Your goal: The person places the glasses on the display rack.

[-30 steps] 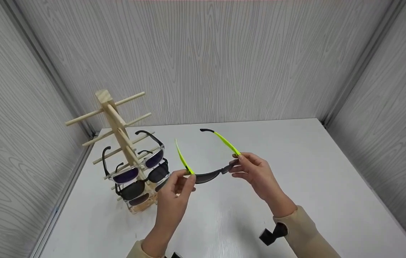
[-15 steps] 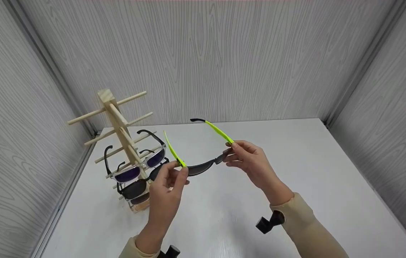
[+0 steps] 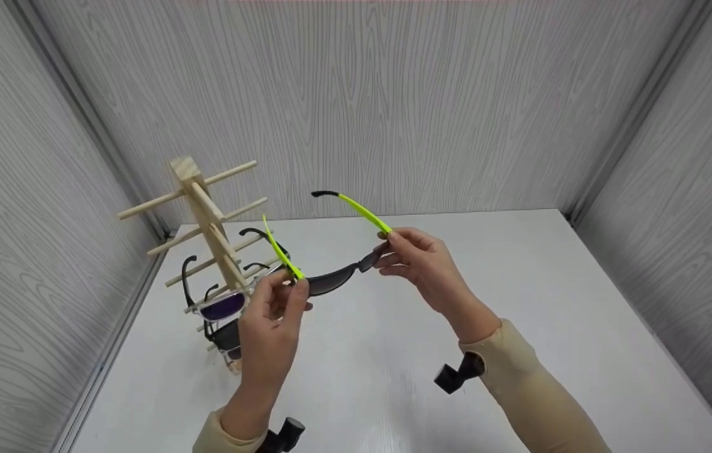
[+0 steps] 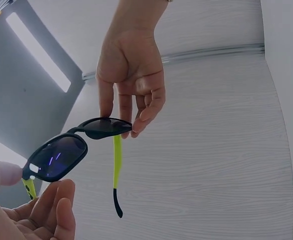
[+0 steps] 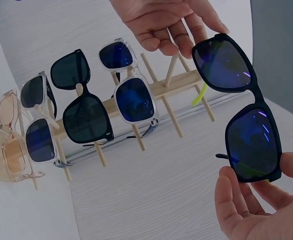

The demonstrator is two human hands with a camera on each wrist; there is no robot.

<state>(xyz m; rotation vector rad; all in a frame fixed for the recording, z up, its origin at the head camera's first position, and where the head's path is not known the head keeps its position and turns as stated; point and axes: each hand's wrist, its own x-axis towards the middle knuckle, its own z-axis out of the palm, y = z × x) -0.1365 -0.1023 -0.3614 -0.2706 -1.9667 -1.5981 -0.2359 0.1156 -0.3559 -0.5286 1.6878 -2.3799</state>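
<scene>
Both hands hold one pair of sunglasses (image 3: 331,281) with a black frame, dark lenses and neon-yellow temples tipped in black. Its temples are unfolded and point away, toward the back wall. My left hand (image 3: 271,333) pinches the left hinge corner between thumb and fingers; my right hand (image 3: 428,270) pinches the right one, slightly higher. In the right wrist view the lenses (image 5: 254,142) face the camera. The sunglasses are in the air, just right of a wooden display rack (image 3: 208,220). My left hand hides part of the eyewear on that rack.
Clear-framed sunglasses (image 3: 224,307) and black sunglasses (image 3: 227,336) hang on the rack's lower pegs. Peach-framed ones (image 5: 14,155) sit nearest its base in the right wrist view. Bare upper pegs (image 3: 230,172) stick out sideways. The white table (image 3: 519,283) is enclosed by grey wood-grain walls (image 3: 356,107).
Both hands have carried the yellow-templed sunglasses left and farther up in the head view, closer to the rack. The left temple now overlaps the clear-framed sunglasses there.
</scene>
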